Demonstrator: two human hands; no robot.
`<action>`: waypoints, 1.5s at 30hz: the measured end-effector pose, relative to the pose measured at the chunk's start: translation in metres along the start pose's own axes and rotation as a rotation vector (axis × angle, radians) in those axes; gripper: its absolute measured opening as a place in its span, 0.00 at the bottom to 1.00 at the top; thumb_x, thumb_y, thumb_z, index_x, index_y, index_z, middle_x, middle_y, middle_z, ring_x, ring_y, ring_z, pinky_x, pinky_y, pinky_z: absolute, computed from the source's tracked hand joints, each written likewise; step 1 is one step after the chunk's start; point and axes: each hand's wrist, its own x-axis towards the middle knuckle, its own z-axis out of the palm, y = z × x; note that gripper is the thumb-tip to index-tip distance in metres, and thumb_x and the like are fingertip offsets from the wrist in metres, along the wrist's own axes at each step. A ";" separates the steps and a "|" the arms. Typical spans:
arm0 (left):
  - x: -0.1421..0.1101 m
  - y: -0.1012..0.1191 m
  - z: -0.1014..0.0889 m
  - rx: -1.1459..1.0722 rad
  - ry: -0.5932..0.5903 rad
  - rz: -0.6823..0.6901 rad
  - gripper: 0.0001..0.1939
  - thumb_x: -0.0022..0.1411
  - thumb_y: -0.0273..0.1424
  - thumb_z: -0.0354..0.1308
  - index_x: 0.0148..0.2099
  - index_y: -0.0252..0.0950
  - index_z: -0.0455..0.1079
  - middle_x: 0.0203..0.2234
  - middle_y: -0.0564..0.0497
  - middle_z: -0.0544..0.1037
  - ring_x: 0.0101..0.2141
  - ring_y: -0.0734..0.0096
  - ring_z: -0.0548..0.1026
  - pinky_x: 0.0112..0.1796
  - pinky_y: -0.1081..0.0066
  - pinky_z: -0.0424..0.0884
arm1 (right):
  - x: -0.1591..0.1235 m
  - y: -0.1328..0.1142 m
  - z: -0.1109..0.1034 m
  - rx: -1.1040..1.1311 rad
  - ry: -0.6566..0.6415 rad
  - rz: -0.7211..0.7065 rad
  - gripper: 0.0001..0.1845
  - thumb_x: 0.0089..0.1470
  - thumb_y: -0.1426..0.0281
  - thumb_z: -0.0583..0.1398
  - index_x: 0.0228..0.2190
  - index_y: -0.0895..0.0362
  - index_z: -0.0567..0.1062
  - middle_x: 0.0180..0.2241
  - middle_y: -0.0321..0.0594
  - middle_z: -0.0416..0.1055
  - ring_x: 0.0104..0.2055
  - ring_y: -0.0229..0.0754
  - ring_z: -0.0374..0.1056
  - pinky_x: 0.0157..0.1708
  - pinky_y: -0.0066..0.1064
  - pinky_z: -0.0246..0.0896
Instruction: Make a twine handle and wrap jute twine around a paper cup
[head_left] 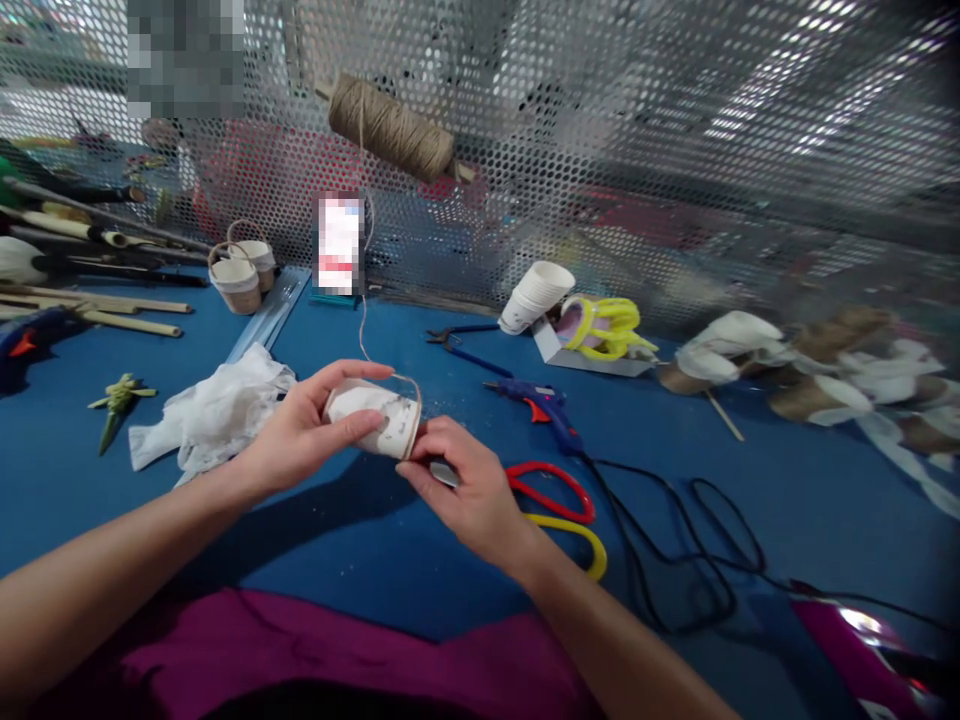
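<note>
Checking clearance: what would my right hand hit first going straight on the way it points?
Your right hand would likely meet the white cup first, at its end ringed with twine; they seem to touch, though depth is unclear.

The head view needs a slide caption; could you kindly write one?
Left hand holds a white cup, right hand at its end, where twine loops round and rises toward a spool.

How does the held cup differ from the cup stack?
Held cup is tipped onto its side; cup stack leans with mouth up. Held cup has twine around one end; none shows on cup stack. Held cup looks single; cup stack is several nested. Both are whitish with dark markings.
</note>
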 end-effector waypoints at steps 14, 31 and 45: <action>-0.015 -0.008 0.013 0.025 -0.095 0.046 0.15 0.53 0.28 0.59 0.44 0.34 0.67 0.36 0.48 0.74 0.26 0.78 0.69 0.26 0.79 0.66 | 0.010 0.001 -0.010 0.502 0.035 0.463 0.09 0.50 0.62 0.59 0.28 0.55 0.70 0.39 0.40 0.68 0.41 0.39 0.65 0.42 0.34 0.61; -0.016 -0.009 0.014 0.012 -0.112 0.013 0.15 0.53 0.28 0.59 0.44 0.32 0.67 0.34 0.49 0.74 0.26 0.79 0.68 0.27 0.80 0.66 | 0.012 0.001 -0.007 0.563 0.089 0.551 0.07 0.46 0.68 0.61 0.21 0.56 0.68 0.33 0.37 0.69 0.34 0.35 0.63 0.37 0.32 0.59; -0.020 -0.014 0.010 0.286 -0.113 0.269 0.13 0.57 0.26 0.56 0.46 0.34 0.66 0.37 0.47 0.74 0.31 0.76 0.71 0.29 0.79 0.67 | 0.012 -0.002 -0.009 0.480 0.037 0.605 0.08 0.47 0.65 0.60 0.25 0.56 0.67 0.30 0.36 0.68 0.33 0.35 0.63 0.35 0.30 0.60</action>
